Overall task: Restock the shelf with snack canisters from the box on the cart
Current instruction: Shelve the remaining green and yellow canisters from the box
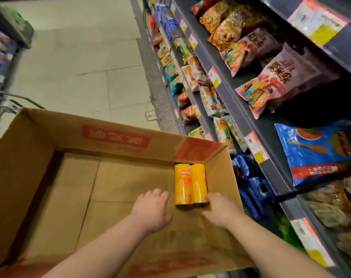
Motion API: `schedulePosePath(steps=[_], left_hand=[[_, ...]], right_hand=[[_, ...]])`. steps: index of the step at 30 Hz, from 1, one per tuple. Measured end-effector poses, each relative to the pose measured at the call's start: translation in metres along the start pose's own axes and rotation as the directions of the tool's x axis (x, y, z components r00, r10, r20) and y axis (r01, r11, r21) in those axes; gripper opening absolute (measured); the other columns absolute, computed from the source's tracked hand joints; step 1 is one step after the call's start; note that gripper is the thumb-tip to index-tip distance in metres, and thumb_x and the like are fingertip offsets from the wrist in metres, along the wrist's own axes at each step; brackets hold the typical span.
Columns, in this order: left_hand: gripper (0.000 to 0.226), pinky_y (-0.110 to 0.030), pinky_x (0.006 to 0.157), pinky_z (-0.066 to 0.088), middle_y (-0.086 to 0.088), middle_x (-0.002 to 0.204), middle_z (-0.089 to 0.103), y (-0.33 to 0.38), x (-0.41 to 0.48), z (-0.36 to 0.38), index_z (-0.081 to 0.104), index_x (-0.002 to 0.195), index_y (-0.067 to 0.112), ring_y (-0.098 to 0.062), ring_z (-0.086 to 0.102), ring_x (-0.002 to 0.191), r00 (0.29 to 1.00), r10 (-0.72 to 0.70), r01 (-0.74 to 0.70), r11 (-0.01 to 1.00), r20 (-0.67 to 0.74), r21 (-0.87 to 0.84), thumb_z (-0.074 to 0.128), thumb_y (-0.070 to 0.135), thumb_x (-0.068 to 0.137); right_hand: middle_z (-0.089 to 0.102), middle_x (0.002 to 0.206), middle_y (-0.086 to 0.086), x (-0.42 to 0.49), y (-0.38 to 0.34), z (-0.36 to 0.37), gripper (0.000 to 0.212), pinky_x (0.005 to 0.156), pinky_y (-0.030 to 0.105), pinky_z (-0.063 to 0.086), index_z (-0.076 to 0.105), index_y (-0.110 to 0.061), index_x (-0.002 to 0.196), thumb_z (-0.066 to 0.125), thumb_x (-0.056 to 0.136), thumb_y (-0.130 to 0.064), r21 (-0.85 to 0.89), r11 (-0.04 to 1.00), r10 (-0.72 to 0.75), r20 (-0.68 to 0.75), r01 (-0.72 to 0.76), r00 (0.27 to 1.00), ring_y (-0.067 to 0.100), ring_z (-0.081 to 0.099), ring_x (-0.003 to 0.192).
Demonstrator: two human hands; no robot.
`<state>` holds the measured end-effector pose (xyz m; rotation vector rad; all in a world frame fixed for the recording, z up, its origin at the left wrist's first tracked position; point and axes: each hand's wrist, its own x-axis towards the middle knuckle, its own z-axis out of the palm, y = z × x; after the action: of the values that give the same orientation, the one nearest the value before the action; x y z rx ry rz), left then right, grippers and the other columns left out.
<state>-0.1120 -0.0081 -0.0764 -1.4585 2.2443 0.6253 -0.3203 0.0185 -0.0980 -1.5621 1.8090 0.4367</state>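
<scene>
Shop aisle, snack shelf [249, 125] at right, open box [50, 177] near.
Two yellow canisters [190, 184] lie in its far right corner between the spread, empty left hand [152, 209] and right hand [220, 210], whose fingertips touch them.

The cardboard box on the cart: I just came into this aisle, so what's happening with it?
A person is reaching both bare hands into the large brown cardboard box, nearly emptied. Two yellow cylindrical snack canisters lie side by side at its right wall. The left hand is open just left of them; the right hand touches their near right end. No grip has closed yet. The dark snack shelf stands to the right.
</scene>
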Motion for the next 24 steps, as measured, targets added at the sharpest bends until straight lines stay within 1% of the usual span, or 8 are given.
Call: schedulePosePath(steps=[4,9,11,15,17,19,22,24], left_hand=[[0.059,-0.036,0.104,0.039,-0.002,0.137,0.041,0.0,0.031,0.014,0.035,0.139,0.022,-0.023,0.042,0.127,0.997,-0.041,0.044,0.998,0.069,-0.04,0.05,0.048,0.088],[0.065,-0.036,0.104,0.038,-0.003,0.141,0.037,0.0,0.068,0.035,0.028,0.144,0.024,-0.025,0.041,0.128,0.98,-0.1,0.122,0.985,0.173,-0.122,0.052,0.046,0.088],[0.067,-0.036,0.104,0.039,-0.004,0.141,0.037,0.0,0.081,0.043,0.028,0.144,0.024,-0.025,0.043,0.127,0.973,-0.12,0.154,0.974,0.199,-0.164,0.054,0.047,0.087],[0.073,-0.037,0.103,0.041,-0.004,0.141,0.036,0.0,0.105,0.057,0.026,0.144,0.024,-0.025,0.043,0.127,0.96,-0.156,0.216,0.941,0.233,-0.261,0.057,0.052,0.084],[0.075,-0.037,0.103,0.041,-0.004,0.14,0.037,0.0,0.116,0.059,0.025,0.144,0.024,-0.024,0.043,0.127,0.954,-0.186,0.259,0.906,0.235,-0.336,0.059,0.051,0.084],[0.079,-0.034,0.104,0.039,-0.006,0.141,0.037,-0.002,0.127,0.06,0.021,0.147,0.022,-0.024,0.043,0.128,0.946,-0.217,0.304,0.854,0.241,-0.422,0.061,0.048,0.084],[0.083,-0.028,0.102,0.037,-0.011,0.14,0.039,-0.004,0.14,0.062,0.017,0.15,0.017,-0.024,0.045,0.128,0.926,-0.27,0.373,0.759,0.263,-0.534,0.064,0.042,0.085],[0.082,-0.028,0.102,0.038,-0.014,0.14,0.041,-0.002,0.147,0.065,0.02,0.149,0.015,-0.026,0.047,0.127,0.913,-0.306,0.408,0.682,0.271,-0.607,0.066,0.037,0.085]], right_hand=[[0.048,0.129,0.003,0.042,0.008,0.003,0.047,0.096,0.039,0.046,0.044,-0.023,0.134,0.053,0.09,-0.036,0.06,0.998,0.004,0.04,-0.006,0.999,0.024,0.05,0.116],[0.049,0.125,0.008,0.089,0.012,0.012,0.039,0.094,0.036,0.047,0.048,-0.016,0.127,0.053,0.09,-0.027,0.209,0.976,0.04,0.102,-0.061,0.994,0.026,0.054,0.11],[0.047,0.126,0.011,0.104,0.011,0.019,0.043,0.096,0.037,0.046,0.044,-0.014,0.128,0.053,0.089,-0.026,0.27,0.957,0.075,0.122,-0.106,0.99,0.028,0.054,0.112],[0.047,0.133,0.013,0.129,0.008,0.032,0.062,0.096,0.036,0.046,0.032,-0.01,0.138,0.056,0.085,-0.029,0.332,0.929,0.126,0.134,-0.164,0.983,0.03,0.053,0.117],[0.041,0.136,0.013,0.137,0.005,0.032,0.071,0.095,0.035,0.044,0.022,-0.008,0.144,0.057,0.086,-0.031,0.328,0.923,0.175,0.113,-0.203,0.978,0.031,0.051,0.119],[0.036,0.138,0.011,0.145,0.004,0.033,0.074,0.095,0.034,0.044,0.019,-0.009,0.145,0.057,0.088,-0.035,0.33,0.913,0.218,0.097,-0.238,0.971,0.03,0.051,0.119],[0.037,0.134,0.009,0.153,0.002,0.034,0.063,0.095,0.036,0.044,0.031,-0.011,0.139,0.057,0.089,-0.039,0.365,0.896,0.237,0.093,-0.254,0.967,0.03,0.052,0.117],[0.038,0.135,0.009,0.155,0.001,0.036,0.061,0.095,0.037,0.044,0.031,-0.012,0.137,0.058,0.09,-0.039,0.397,0.876,0.262,0.087,-0.275,0.961,0.031,0.051,0.119]])
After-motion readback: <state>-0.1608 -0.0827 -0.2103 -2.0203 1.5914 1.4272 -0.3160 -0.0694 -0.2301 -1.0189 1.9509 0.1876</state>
